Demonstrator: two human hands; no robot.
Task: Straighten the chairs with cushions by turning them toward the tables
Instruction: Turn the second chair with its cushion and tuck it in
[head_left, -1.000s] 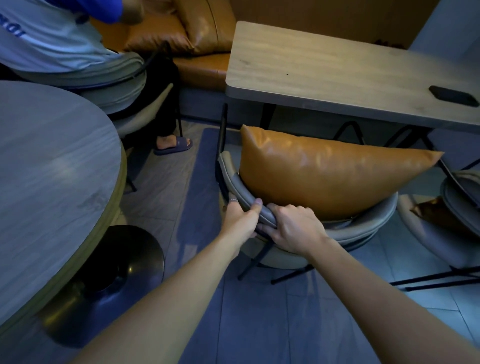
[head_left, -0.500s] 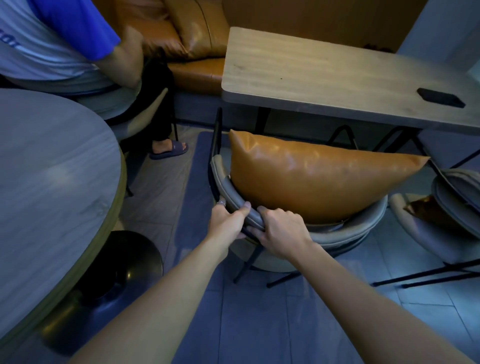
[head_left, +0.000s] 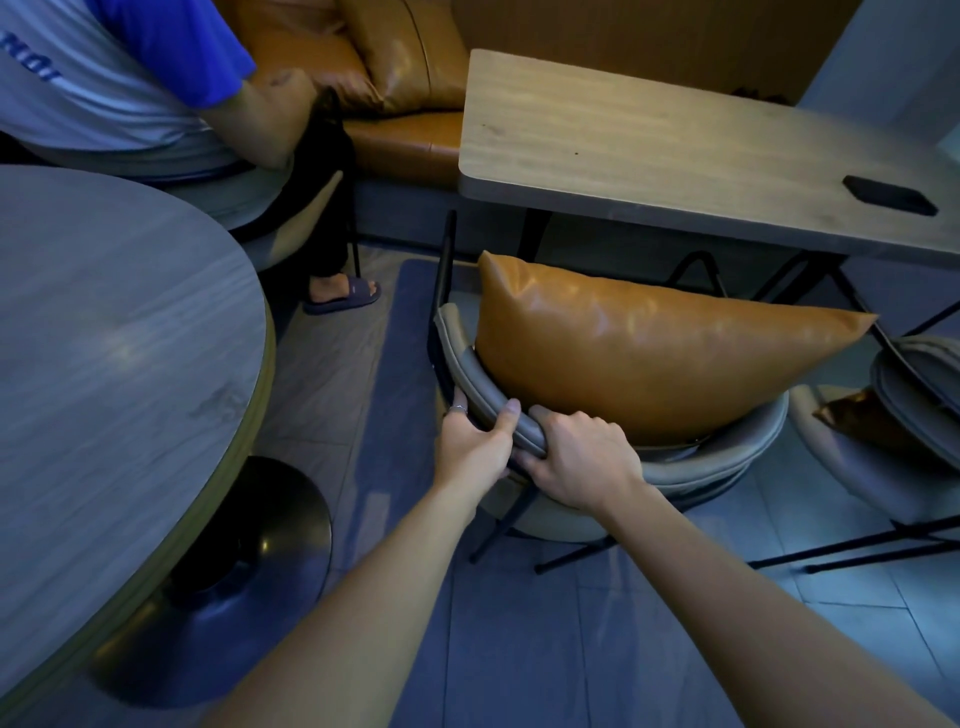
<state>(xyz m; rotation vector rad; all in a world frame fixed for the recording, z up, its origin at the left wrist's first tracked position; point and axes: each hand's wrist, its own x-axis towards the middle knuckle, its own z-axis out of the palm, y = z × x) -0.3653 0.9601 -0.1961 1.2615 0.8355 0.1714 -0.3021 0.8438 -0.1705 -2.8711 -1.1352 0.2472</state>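
Observation:
A grey padded chair (head_left: 727, 462) with black metal legs stands in front of the rectangular wooden table (head_left: 649, 150), its curved backrest toward me. A large tan leather cushion (head_left: 649, 353) leans upright against the inside of the backrest. My left hand (head_left: 475, 441) grips the backrest's left part, thumb on top. My right hand (head_left: 582, 457) grips the backrest right beside it, fingers curled over the rim. A second grey chair (head_left: 914, 384) with a brown cushion (head_left: 862, 421) stands at the right edge.
A round grey table (head_left: 104, 364) on a dark pedestal base (head_left: 260, 561) fills the left. A person in a blue and white shirt (head_left: 104, 78) sits at the far left, sandalled foot (head_left: 343, 293) on the floor. A tan sofa (head_left: 405, 78) runs behind. A black phone (head_left: 889, 194) lies on the rectangular table.
The chair with the cushion has shifted slightly forward and left toward the rectangular table, both hands keeping their grip. The seated person's arm has come into view.

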